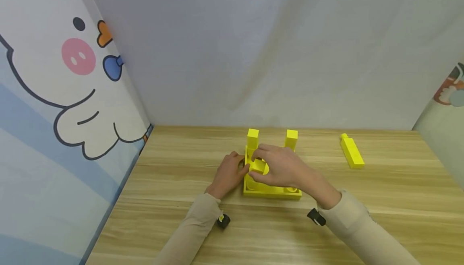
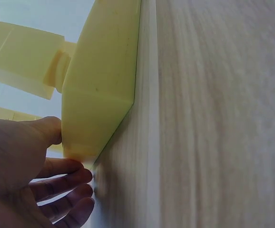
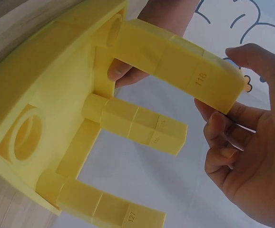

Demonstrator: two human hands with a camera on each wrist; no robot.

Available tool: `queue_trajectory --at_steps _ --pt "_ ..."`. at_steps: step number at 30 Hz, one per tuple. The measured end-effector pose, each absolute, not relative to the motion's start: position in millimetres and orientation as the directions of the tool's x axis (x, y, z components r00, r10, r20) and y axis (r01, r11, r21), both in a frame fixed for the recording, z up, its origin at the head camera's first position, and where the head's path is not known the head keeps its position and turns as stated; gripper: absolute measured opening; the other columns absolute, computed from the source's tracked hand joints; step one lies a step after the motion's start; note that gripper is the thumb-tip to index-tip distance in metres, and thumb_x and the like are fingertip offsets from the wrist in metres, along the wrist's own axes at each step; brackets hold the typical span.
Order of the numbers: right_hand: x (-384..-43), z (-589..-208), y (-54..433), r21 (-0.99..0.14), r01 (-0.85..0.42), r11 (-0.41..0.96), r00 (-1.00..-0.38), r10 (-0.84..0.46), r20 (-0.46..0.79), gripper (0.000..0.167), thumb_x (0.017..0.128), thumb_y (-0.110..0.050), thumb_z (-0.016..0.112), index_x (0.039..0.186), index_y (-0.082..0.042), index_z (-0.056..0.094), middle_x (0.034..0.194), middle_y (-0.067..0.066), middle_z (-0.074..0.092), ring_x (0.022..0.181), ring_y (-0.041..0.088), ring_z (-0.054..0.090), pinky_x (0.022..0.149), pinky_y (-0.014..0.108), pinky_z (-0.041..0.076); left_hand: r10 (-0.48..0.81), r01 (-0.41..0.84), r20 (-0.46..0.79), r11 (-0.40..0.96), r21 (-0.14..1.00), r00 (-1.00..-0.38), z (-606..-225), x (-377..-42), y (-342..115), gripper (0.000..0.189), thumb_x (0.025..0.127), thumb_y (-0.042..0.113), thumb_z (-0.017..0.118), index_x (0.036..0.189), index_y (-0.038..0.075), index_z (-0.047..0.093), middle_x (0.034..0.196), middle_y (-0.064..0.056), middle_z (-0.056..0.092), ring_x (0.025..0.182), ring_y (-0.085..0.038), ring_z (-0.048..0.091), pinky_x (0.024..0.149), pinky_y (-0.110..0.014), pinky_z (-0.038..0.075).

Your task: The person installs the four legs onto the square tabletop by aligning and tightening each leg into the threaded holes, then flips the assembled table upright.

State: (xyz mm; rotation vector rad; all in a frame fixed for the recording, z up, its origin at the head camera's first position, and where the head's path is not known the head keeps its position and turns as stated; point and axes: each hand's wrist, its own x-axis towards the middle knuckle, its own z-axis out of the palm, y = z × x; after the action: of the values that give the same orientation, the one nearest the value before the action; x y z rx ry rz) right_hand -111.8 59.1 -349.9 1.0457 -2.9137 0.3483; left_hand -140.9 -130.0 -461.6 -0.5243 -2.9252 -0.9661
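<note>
A shallow yellow tray sits on the wooden table, with round sockets at its corners. My left hand holds its left side; in the left wrist view the thumb lies at the rim and the fingertips at the outer corner. My right hand curls around a yellow block column marked 118, whose lower end meets the front-left socket. Two similar columns stand at the back: the left one and the right one. The front-right socket shows its bare ring.
Another yellow column lies on its side on the table, right of the tray. A pale curtain hangs behind the table, and a cartoon-printed panel stands on the left.
</note>
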Motion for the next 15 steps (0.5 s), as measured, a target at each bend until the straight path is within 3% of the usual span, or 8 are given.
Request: queue_trajectory --at_steps 15 --pt "-112.2 -342.1 68.8 -0.212 -0.598 0.773 -0.800 -0.588 0.114 0.042 0.092 -0.054 0.066 0.114 -0.018 0.070 0.106 -0.006 0.068 0.087 0.013 0.067 0.069 0.028 0.053 0.303 0.322 0.133 0.748 0.580 -0.944 -466.0 -143.7 -128.7 0.038 0.102 0.025 0.061 0.127 -0.002 0.067 0.116 -0.017 0.065 0.104 -0.031 0.060 0.091 -0.045 0.053"
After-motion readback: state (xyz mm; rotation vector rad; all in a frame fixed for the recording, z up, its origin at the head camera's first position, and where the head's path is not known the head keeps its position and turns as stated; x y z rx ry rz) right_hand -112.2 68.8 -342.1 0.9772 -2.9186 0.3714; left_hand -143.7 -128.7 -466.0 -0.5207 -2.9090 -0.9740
